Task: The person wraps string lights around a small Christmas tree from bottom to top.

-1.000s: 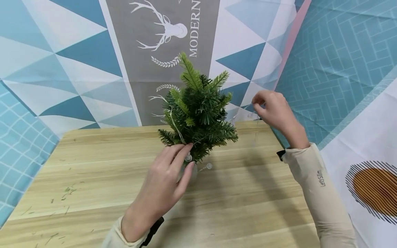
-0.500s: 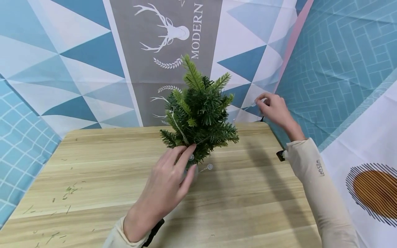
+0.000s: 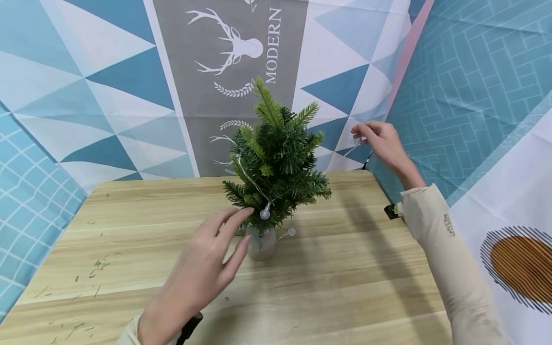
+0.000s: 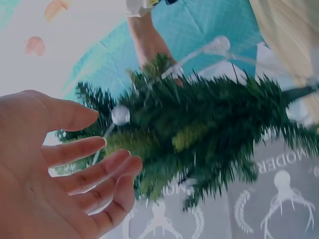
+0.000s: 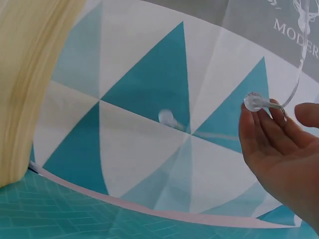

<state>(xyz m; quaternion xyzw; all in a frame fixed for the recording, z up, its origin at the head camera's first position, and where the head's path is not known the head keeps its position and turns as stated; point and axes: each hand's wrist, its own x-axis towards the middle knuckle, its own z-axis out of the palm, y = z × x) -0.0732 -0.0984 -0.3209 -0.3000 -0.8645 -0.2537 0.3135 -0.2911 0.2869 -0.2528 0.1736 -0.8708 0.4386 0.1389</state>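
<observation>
A small artificial Christmas tree (image 3: 284, 153) stands on the table in a pale, translucent base (image 3: 261, 245). A clear string-light wire (image 3: 247, 177) crosses its left side. One round bulb (image 3: 265, 212) hangs at the lower front. Just left of that bulb is my left hand (image 3: 202, 261), fingers spread and holding nothing; the gap to the bulb (image 4: 120, 115) shows in the left wrist view. To the tree's right, my right hand (image 3: 381, 141) is raised. In the right wrist view, a bulb (image 5: 253, 101) and its wire lie against its loosely bent fingers, thumb apart.
Another bulb (image 3: 292, 232) sticks out right of the base. A blurred bulb (image 5: 167, 118) dangles beside my right hand. Green needle scraps (image 3: 100, 264) lie on the left of the wooden table (image 3: 336, 297). Patterned cloth (image 3: 108, 96) hangs close behind.
My left hand has let go of the bulb and drawn back left and down, leaving the bulb hanging in view. My right hand has risen slightly, its fingers straighter than before.
</observation>
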